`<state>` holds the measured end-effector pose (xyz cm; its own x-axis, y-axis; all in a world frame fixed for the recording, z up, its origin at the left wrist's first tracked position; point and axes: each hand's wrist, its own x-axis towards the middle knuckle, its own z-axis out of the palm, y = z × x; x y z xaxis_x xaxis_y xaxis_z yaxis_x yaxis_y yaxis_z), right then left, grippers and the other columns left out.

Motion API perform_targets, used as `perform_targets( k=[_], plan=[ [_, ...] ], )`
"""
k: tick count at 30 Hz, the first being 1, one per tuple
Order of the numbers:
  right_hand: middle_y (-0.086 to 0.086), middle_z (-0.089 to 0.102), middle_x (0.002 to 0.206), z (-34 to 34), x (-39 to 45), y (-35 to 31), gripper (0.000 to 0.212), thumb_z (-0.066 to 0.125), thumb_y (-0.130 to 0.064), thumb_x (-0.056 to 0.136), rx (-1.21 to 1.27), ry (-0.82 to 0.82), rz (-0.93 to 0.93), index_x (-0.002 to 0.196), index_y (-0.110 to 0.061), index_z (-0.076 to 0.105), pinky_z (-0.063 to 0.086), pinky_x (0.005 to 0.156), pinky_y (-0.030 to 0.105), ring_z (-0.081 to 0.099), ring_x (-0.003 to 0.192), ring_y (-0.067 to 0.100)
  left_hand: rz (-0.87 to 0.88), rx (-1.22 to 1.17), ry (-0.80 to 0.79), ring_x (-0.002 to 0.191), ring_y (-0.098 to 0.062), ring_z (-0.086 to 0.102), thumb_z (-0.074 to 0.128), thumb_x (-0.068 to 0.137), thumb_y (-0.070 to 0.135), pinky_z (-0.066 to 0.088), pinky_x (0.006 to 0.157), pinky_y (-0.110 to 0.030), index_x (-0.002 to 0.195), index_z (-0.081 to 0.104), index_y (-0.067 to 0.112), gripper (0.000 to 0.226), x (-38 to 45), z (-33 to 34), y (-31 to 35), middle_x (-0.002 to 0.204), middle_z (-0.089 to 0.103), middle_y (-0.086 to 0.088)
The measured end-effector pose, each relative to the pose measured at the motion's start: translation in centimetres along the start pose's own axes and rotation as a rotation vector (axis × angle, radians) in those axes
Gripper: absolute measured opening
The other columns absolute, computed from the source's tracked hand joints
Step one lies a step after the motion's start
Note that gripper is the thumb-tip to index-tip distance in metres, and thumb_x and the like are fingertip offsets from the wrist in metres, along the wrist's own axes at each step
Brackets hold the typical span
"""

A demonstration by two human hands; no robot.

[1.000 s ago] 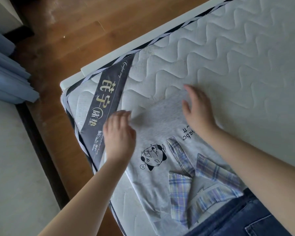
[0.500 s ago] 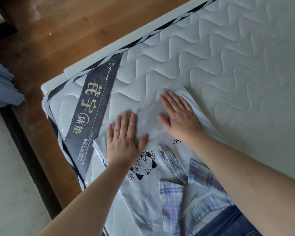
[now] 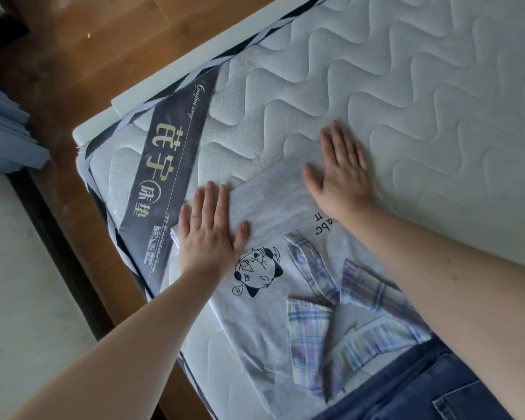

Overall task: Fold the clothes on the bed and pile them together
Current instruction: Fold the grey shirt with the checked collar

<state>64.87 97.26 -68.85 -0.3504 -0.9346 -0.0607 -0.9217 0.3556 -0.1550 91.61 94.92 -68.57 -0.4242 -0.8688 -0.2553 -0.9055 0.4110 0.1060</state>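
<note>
A light grey T-shirt with a black cartoon print and a plaid collar lies folded on the quilted white mattress, near its corner. My left hand lies flat, fingers straight, on the shirt's left edge. My right hand presses flat on the shirt's far right corner, fingertips reaching onto the mattress. Blue jeans overlap the near end of the shirt at the bottom right.
A dark label band with gold characters crosses the mattress corner. The white bed frame borders the far side. Wooden floor lies beyond, with blue curtain folds at the left.
My left hand went from curled at the shirt's edge to flat on it. My right hand slid outward to the far right corner, so both hands now lie farther apart.
</note>
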Motion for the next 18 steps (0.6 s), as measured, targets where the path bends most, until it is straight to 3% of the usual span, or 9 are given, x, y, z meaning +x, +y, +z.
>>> perform_targets(
  k=[5, 9, 13, 18],
  plan=[
    [0.006, 0.002, 0.164, -2.5, 0.3, 0.1, 0.072, 0.032, -0.050, 0.100, 0.003, -0.148, -0.047, 0.155, -0.011, 0.009, -0.002, 0.121, 0.035, 0.001, 0.150, 0.016, 0.002, 0.029, -0.044, 0.150, -0.019, -0.016, 0.004, 0.099, 0.061, -0.005, 0.122, -0.048, 0.155, -0.016, 0.023, 0.071, -0.2, -1.6, 0.4, 0.164, -0.014, -0.003],
    [0.013, 0.013, 0.161, -4.0, -5.2, 1.0, 0.068, 0.039, -0.044, 0.101, 0.093, -0.214, -0.118, 0.153, -0.004, 0.018, 0.009, 0.120, 0.035, 0.013, 0.149, 0.023, 0.059, -0.063, 0.095, 0.151, -0.020, -0.007, 0.018, 0.103, 0.048, -0.001, 0.122, -0.048, 0.157, -0.001, 0.016, 0.066, -4.3, -1.7, 3.6, 0.165, -0.004, -0.006],
    [0.015, 0.027, 0.157, -4.1, -15.4, 3.4, 0.065, 0.039, -0.044, 0.101, 0.017, -0.128, -0.048, 0.150, -0.001, 0.030, 0.022, 0.119, 0.040, 0.027, 0.146, 0.027, 0.251, -0.142, 0.062, 0.152, -0.025, 0.004, 0.021, 0.102, 0.045, 0.009, 0.122, -0.049, 0.157, 0.013, 0.013, 0.064, -11.3, 0.7, 9.2, 0.164, 0.008, -0.008],
    [0.008, 0.007, 0.163, -3.2, -23.6, 5.9, 0.065, 0.021, -0.047, 0.102, -0.055, -0.203, 0.048, 0.155, -0.011, 0.011, 0.007, 0.122, 0.040, 0.004, 0.150, 0.021, 0.243, -0.096, 0.066, 0.151, -0.026, 0.008, 0.024, 0.102, 0.043, 0.014, 0.121, -0.051, 0.156, 0.017, 0.011, 0.063, -17.2, 3.6, 11.3, 0.163, 0.011, -0.010]
  ],
)
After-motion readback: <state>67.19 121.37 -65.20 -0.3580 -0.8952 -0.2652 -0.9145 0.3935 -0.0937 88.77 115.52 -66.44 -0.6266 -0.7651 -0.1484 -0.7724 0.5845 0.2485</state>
